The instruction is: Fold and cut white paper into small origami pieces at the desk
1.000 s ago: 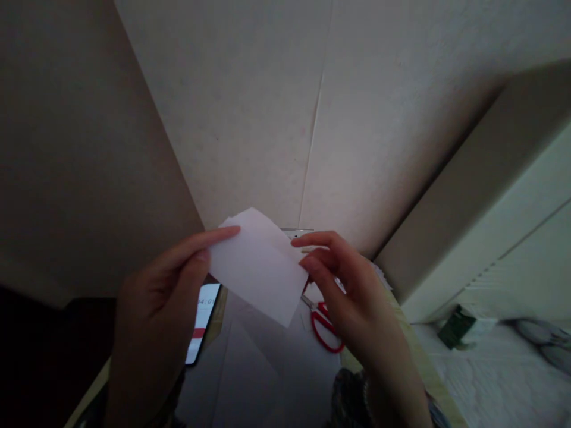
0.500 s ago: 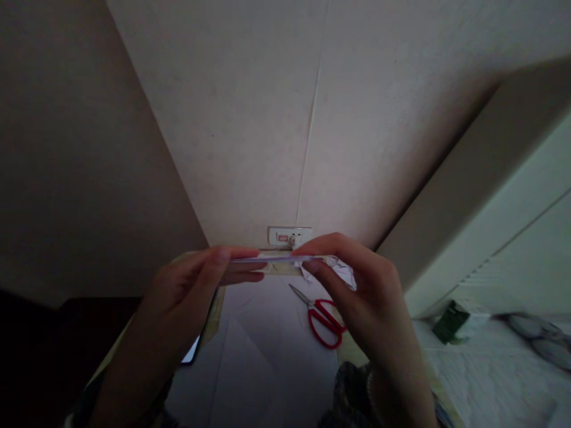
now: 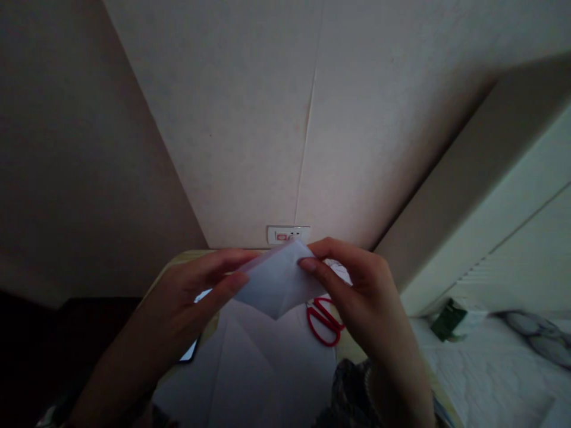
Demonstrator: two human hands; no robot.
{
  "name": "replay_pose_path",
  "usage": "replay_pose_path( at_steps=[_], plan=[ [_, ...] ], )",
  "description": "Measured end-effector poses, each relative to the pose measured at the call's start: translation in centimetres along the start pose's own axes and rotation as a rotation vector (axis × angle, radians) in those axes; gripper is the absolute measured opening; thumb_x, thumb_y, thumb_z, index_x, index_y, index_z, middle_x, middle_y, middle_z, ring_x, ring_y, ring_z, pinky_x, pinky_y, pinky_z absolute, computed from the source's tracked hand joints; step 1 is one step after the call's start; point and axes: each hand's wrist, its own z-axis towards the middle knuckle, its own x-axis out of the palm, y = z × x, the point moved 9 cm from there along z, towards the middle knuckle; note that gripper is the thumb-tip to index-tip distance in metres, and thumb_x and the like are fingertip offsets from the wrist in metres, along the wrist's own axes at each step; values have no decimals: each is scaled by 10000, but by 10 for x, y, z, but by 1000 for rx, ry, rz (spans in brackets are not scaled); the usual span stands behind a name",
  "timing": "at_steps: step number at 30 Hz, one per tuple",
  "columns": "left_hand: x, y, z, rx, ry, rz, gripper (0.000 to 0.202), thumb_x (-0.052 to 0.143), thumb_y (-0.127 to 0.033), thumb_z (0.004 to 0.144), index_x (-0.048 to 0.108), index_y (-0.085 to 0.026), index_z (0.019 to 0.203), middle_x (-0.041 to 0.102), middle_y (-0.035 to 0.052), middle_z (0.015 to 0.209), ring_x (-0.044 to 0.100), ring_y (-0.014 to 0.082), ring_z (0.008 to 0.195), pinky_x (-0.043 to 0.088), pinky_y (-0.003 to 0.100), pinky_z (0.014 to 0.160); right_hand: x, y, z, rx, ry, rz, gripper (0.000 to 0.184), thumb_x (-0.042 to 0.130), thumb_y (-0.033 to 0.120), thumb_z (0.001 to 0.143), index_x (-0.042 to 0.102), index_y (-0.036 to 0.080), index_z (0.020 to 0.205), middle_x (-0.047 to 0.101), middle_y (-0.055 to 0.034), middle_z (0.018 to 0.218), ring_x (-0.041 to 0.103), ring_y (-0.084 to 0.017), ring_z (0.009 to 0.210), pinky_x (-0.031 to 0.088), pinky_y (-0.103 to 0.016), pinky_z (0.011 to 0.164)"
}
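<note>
Tipped up from nearly edge-on half a second earlier, the folded white paper showed its broad face, held at the lower centre of the frame. Its long axis ran roughly sideways; one corner pointed up toward the wall socket, another down at the large sheet on the counter. The left hand had its grip pinched on the paper's left end, the right hand its grip on the upper-right edge. Red-handled scissors lay just below the right hand.
</note>
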Motion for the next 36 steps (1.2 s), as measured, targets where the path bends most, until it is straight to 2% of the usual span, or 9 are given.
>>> replay_pose_path(
  at_steps=[5, 11, 13, 16, 20, 23, 30, 33, 36],
  plan=[
    [9, -1, -4, -106, -3, -62, 158, 673, -310, 808, 820, -329, 861, 773, -55, 689, 687, 124, 590, 498, 153, 542, 7, -1, 0, 40, 61, 61, 96, 641, 217, 876, 706, 213, 805, 723, 25, 758, 644, -139, 717, 449, -235, 637],
    [15, 0, -4, -73, 34, -56, 145, 686, -301, 792, 818, -354, 819, 726, -63, 592, 674, 131, 571, 514, 160, 552, 7, -3, 0, 48, 62, 87, 52, 671, 208, 842, 670, 212, 790, 727, 25, 764, 656, -143, 739, 474, -244, 683],
    [12, 2, -5, -95, 3, -57, 137, 707, -307, 770, 816, -361, 832, 749, -53, 644, 698, 150, 627, 538, 177, 602, 7, -4, 1, 58, 61, 76, 84, 664, 206, 841, 648, 211, 759, 712, 25, 737, 649, -143, 722, 471, -247, 672],
    [6, 6, -7, -170, -55, -62, 103, 732, -317, 739, 812, -349, 795, 786, -34, 750, 716, 170, 700, 518, 176, 550, 6, -6, 1, 70, 64, 79, 95, 651, 198, 840, 622, 211, 750, 686, 28, 720, 636, -136, 704, 464, -244, 654],
    [-7, 9, -9, -214, -175, -95, 24, 777, -341, 692, 784, -332, 671, 748, -39, 630, 704, 176, 681, 482, 173, 491, 6, -7, 0, 80, 91, 81, 77, 636, 168, 838, 612, 216, 782, 665, 35, 722, 627, -129, 704, 459, -235, 647],
    [-9, 9, -9, -210, -199, -101, 35, 793, -337, 671, 772, -324, 645, 708, -47, 551, 685, 169, 610, 471, 180, 464, 8, -4, -1, 56, 141, 45, 71, 634, 149, 842, 615, 213, 818, 670, 34, 746, 624, -127, 716, 460, -233, 660],
    [6, -2, -6, -155, -76, -103, 71, 754, -294, 705, 780, -335, 654, 731, -44, 574, 618, 128, 488, 403, 166, 379, 16, 3, -2, -27, 240, -98, 101, 685, 196, 857, 656, 201, 760, 666, 46, 701, 600, -114, 670, 424, -223, 625],
    [2, 3, -7, -185, -136, -137, 45, 781, -284, 679, 785, -328, 688, 764, -32, 662, 663, 141, 557, 431, 157, 392, 15, 4, -2, -39, 217, -116, 112, 679, 180, 854, 659, 207, 748, 665, 48, 688, 589, -117, 653, 412, -227, 610],
    [-3, 16, -9, -274, -210, -266, 213, 810, -271, 656, 782, -340, 855, 777, -26, 716, 681, 151, 556, 490, 174, 418, 9, -1, 0, 8, 148, -62, 116, 657, 177, 855, 649, 209, 744, 666, 42, 690, 592, -125, 653, 415, -233, 603]
  ],
)
